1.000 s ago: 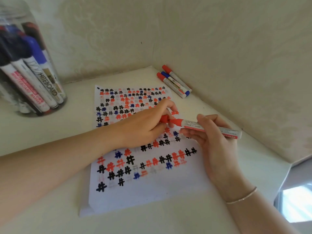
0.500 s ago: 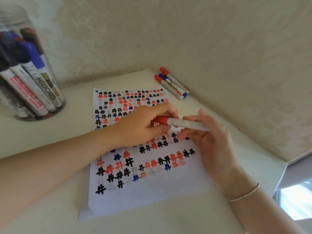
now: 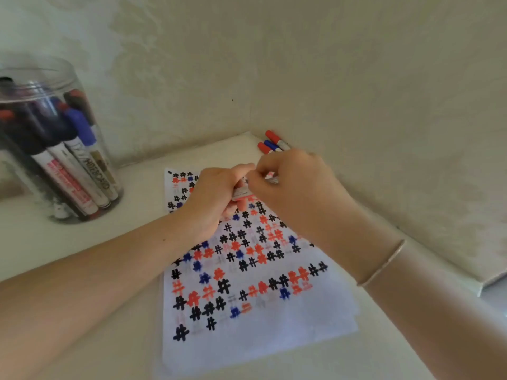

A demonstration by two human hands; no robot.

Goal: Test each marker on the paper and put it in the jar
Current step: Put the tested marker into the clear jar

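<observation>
A white paper (image 3: 274, 335) covered with black, red and blue hash marks lies on the table. Above its far part my left hand (image 3: 214, 201) and my right hand (image 3: 299, 185) meet, and both grip one white-barrelled red marker (image 3: 242, 192). Most of the marker is hidden between my fingers and its cap end cannot be seen. The clear plastic jar (image 3: 35, 86) stands at the far left with several markers upright inside it. Three loose markers (image 3: 272, 144), two red-capped and one blue-capped, lie in the far corner, partly behind my right hand.
The cream table (image 3: 82, 242) sits in a corner with walls behind and to the right. The table's right edge (image 3: 482, 286) drops off at the lower right. A thin bracelet (image 3: 384, 263) circles my right wrist.
The cap went back onto the red marker. Both hands then moved away from me over the paper, and the right hand turned over and closed on the marker beside the left.
</observation>
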